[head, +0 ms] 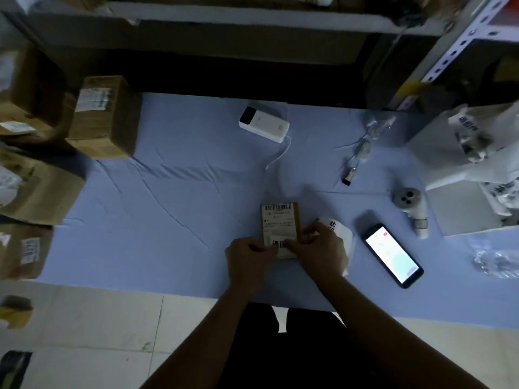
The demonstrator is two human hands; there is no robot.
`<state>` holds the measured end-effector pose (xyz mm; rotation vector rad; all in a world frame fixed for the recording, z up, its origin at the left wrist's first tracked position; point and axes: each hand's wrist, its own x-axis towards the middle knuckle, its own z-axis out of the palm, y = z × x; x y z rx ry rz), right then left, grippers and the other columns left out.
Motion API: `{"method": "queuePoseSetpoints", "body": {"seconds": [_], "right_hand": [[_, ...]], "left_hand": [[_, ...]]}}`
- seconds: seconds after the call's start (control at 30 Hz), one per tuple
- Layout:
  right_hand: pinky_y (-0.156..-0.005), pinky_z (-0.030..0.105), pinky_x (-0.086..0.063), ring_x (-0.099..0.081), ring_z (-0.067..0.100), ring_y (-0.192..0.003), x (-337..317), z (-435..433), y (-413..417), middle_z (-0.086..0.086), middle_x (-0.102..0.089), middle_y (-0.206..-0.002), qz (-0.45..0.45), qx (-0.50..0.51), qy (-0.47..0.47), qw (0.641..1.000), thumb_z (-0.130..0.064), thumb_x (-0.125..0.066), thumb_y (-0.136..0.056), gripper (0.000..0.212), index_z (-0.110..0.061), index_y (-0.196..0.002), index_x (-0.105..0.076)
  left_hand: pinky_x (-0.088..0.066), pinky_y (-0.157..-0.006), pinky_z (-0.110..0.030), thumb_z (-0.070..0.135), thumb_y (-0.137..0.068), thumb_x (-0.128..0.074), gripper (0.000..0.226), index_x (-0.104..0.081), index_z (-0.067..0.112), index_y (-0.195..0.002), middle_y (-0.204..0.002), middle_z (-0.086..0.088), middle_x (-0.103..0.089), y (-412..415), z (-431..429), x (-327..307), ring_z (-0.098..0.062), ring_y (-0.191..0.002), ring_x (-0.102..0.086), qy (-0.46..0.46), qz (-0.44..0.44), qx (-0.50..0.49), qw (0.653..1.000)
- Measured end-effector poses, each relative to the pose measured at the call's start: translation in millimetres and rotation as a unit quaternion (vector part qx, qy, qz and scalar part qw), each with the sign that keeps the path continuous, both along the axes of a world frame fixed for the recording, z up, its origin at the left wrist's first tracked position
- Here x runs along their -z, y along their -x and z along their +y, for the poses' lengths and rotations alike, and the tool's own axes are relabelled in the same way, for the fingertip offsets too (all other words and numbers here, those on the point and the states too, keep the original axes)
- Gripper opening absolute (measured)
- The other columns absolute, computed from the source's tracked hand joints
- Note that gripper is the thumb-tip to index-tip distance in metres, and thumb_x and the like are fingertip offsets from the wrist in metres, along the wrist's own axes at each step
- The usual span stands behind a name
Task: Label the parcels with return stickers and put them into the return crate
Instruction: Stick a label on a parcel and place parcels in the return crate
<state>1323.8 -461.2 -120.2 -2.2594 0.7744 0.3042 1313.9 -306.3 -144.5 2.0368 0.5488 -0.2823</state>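
A small brown parcel (280,220) with a white shipping label lies flat on the blue cloth (174,192), just in front of me. A white return sticker (282,244) sits on its near end. My left hand (248,261) pinches the sticker's left edge against the parcel. My right hand (320,248) has its fingers curled on the sticker's right edge and the parcel's right side. A white sheet of stickers (341,231) shows from under my right hand. No crate can be made out in this dim, blurred frame.
Several brown parcels (104,116) are stacked at the left edge. A white power bank (264,123) with a cable lies at the back. A lit phone (393,255), a grey-white handheld device (411,207) and white bags (477,164) lie to the right. Shelving stands behind.
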Motion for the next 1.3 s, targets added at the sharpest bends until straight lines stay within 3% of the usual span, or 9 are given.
{"method": "queuePoseSetpoints", "body": {"seconds": [0.13, 0.27, 0.37, 0.47, 0.57, 0.67, 0.83, 0.97, 1.3], "right_hand": [[-0.069, 0.029, -0.048, -0.062, 0.010, -0.084, 5.0, -5.7, 12.9, -0.012, -0.065, -0.090, 0.023, 0.046, 0.015, 0.999, -0.066, -0.088, -0.057, 0.060, -0.030, -0.101, -0.068], [-0.070, 0.016, -0.051, -0.066, -0.006, -0.073, 11.8, -1.4, 26.8, -0.014, -0.075, -0.090, -0.017, 0.015, -0.084, 0.996, -0.045, -0.090, -0.070, 0.044, -0.025, -0.108, -0.077], [-0.080, 0.023, -0.058, -0.070, -0.005, -0.079, 13.6, 1.2, 32.9, -0.015, -0.077, -0.094, -0.033, 0.008, -0.118, 0.992, -0.040, -0.089, -0.073, 0.042, -0.027, -0.112, -0.077], [-0.087, 0.036, -0.060, -0.070, 0.000, -0.081, 11.4, 0.6, 33.2, -0.014, -0.077, -0.095, -0.048, 0.008, -0.119, 0.992, -0.036, -0.084, -0.080, 0.029, -0.028, -0.108, -0.079], [-0.082, 0.039, -0.061, -0.071, 0.001, -0.079, 10.9, 8.3, 34.8, -0.015, -0.077, -0.089, -0.065, -0.014, -0.129, 0.989, -0.041, -0.082, -0.080, 0.022, -0.029, -0.099, -0.080], [-0.074, 0.036, -0.063, -0.072, 0.001, -0.077, 13.6, 29.4, 43.2, -0.014, -0.077, -0.085, -0.070, -0.065, -0.154, 0.983, -0.053, -0.081, -0.077, 0.029, -0.028, -0.092, -0.077], [-0.072, 0.016, -0.058, -0.070, -0.005, -0.080, 2.0, 91.4, 68.5, -0.013, -0.077, -0.093, -0.074, -0.172, -0.228, 0.955, -0.036, -0.079, -0.086, 0.021, -0.024, -0.103, -0.077], [-0.072, 0.012, -0.055, -0.070, -0.006, -0.081, -8.4, 151.4, 96.3, -0.014, -0.077, -0.096, -0.081, -0.232, -0.265, 0.932, -0.033, -0.078, -0.087, 0.020, -0.025, -0.105, -0.078], [-0.081, 0.026, -0.058, -0.070, 0.001, -0.090, -23.7, 353.9, 172.6, -0.020, -0.075, -0.095, -0.067, -0.405, -0.286, 0.866, -0.037, -0.081, -0.083, 0.017, -0.028, -0.097, -0.076]], "left_hand": [[-0.050, -0.056, -0.020, 0.036, -0.064, -0.095, 0.037, -0.064, 0.017, -0.072, -0.065, 0.007, -0.067, -2.1, 19.1, 15.4, -0.003, -0.059, -0.061, 0.026, 0.019, 0.034, 0.999], [-0.053, -0.069, -0.013, 0.037, -0.071, -0.091, 0.037, -0.062, 0.030, -0.093, -0.092, 0.013, -0.073, -1.4, 19.7, 18.2, 0.003, -0.083, -0.068, 0.089, 0.029, 0.059, 0.994], [-0.049, -0.069, -0.006, 0.041, -0.076, -0.086, 0.030, -0.065, 0.031, -0.095, -0.091, 0.018, -0.072, -3.5, 17.9, 17.7, 0.008, -0.086, -0.067, 0.084, 0.008, 0.074, 0.994], [-0.055, -0.073, -0.015, 0.034, -0.083, -0.082, 0.020, -0.068, 0.026, -0.095, -0.090, 0.014, -0.073, -0.8, 19.0, 16.7, -0.001, -0.087, -0.070, 0.093, 0.003, 0.062, 0.994], [-0.048, -0.061, -0.008, 0.030, -0.088, -0.078, 0.015, -0.066, 0.021, -0.089, -0.084, 0.012, -0.071, 15.5, 29.3, 5.6, 0.004, -0.077, -0.067, 0.089, 0.001, 0.025, 0.996], [-0.047, -0.054, -0.012, 0.038, -0.091, -0.073, 0.023, -0.065, 0.017, -0.087, -0.080, 0.003, -0.071, 43.4, 51.0, -9.9, -0.006, -0.072, -0.067, 0.049, 0.002, -0.042, 0.998], [-0.046, -0.050, -0.013, 0.041, -0.093, -0.069, 0.020, -0.065, 0.022, -0.094, -0.077, 0.002, -0.072, 102.1, 105.2, -41.4, -0.003, -0.066, -0.067, 0.017, -0.016, -0.153, 0.988], [-0.047, -0.054, -0.017, 0.041, -0.092, -0.069, 0.016, -0.065, 0.026, -0.095, -0.078, 0.002, -0.072, 149.3, 157.2, -60.3, -0.011, -0.071, -0.068, 0.004, -0.021, -0.236, 0.971], [-0.048, -0.056, -0.013, 0.038, -0.096, -0.067, 0.020, -0.072, 0.020, -0.105, -0.079, 0.006, -0.075, 279.1, 334.5, -68.2, -0.006, -0.073, -0.068, 0.034, -0.112, -0.363, 0.925]]}}
